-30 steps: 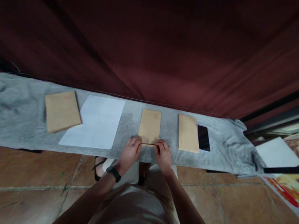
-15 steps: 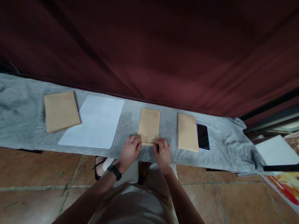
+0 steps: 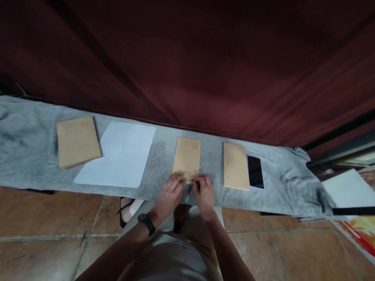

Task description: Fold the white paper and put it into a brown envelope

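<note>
Envelope by the table's near edge — folding seemingly unfinished.
Right hand pinches its near end; left hand touches it — grip unclear.

Paper left, envelope centre, phone right

The left hand now sits farther inward along the near edge of the middle envelope. Its gap to the right hand is narrower.
</note>
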A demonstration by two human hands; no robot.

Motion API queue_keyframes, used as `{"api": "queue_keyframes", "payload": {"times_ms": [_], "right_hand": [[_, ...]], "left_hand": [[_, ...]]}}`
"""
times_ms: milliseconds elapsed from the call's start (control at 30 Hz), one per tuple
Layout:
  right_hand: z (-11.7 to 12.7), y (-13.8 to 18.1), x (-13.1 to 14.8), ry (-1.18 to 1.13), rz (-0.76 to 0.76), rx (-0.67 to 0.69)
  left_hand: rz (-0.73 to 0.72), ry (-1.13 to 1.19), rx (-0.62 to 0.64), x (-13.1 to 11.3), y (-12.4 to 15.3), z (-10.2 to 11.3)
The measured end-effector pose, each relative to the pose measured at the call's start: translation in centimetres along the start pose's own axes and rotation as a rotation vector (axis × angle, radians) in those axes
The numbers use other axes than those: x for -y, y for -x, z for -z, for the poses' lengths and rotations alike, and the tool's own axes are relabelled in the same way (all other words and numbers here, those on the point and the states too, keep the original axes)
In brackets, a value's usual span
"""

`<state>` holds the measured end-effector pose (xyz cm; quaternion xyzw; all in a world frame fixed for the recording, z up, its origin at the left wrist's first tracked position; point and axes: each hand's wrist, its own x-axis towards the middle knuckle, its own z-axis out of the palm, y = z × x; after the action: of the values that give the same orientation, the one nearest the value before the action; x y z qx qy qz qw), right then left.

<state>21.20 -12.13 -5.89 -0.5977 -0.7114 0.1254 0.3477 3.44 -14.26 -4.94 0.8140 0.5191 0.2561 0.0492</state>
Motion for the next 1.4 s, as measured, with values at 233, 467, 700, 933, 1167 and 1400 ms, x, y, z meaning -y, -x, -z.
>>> {"api": "queue_keyframes", "payload": {"times_ms": [233, 467, 700, 933, 1167, 1400], "right_hand": [[0.1, -0.1, -0.1, 0.011, -0.008, 0.002], [0.3, 2.1, 2.2, -0.003, 0.149, 0.089], [-0.2, 4.0, 3.8, 0.039, 0.161, 0.190], [0.2, 4.7, 2.7, 0.118, 0.158, 0.177], [0.5, 5.3, 1.8, 0.128, 0.135, 0.135], [0.7, 5.0, 2.4, 0.152, 0.116, 0.112]], "left_hand": [[-0.105, -0.035, 0.131, -1.8, 1.0, -0.9], [-0.107, -0.048, 0.186, -1.3, 1.3, -1.5], [-0.088, -0.071, 0.243, -0.8, 1.9, -1.3], [-0.025, -0.052, 0.178, -0.1, 2.2, 1.1], [0.069, -0.066, 0.138, 0.3, 2.9, 1.8], [0.056, -0.067, 0.157, -1.5, 2.0, 0.6]]}}
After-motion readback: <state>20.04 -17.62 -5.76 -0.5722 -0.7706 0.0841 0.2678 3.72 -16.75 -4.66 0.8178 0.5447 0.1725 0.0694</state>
